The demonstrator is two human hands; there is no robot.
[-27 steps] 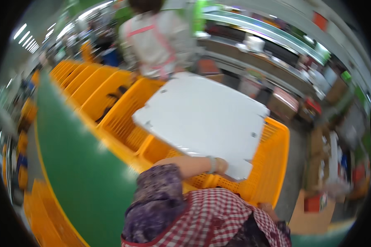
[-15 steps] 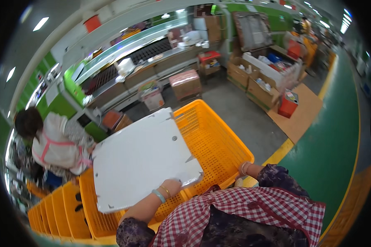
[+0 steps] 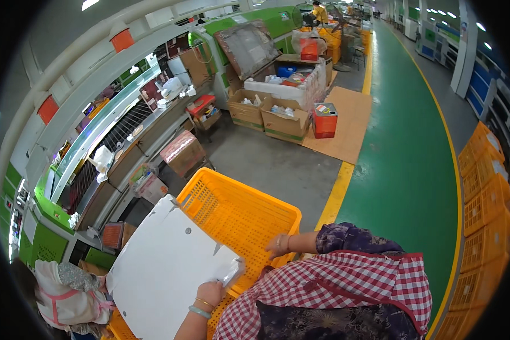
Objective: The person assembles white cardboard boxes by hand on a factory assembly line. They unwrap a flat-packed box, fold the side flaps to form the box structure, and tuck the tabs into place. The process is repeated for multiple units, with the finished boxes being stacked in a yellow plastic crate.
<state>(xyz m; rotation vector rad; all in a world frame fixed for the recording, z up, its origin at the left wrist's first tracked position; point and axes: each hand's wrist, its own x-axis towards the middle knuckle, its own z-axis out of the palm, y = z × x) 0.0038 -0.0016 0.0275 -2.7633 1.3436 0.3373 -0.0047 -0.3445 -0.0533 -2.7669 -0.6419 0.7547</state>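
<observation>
Hands first: your left hand is closed on the near edge of a large white flat panel, fingers curled over its rim next to a small clear plastic piece at that corner. From that grip the panel stretches away and to the left, tilted, lying across the top of an orange plastic crate. Small holes and notches show on the panel's face.

Your right hand rests on the near rim of the same crate, just to the right of the panel's edge and a little beyond your left grip; the fingers lie on the lattice wall, but you cannot tell whether they close around it. The crate's open mesh floor shows beyond and between your two hands.

Below the left grip, more orange crates sit under the panel's near corner. Left of the panel, another person in a pale top with pink straps bends low. Beyond the crate stands a wrapped carton on the grey floor, and farther off open cardboard boxes. Well to the right of your right hand, stacked orange crates line the green walkway.
</observation>
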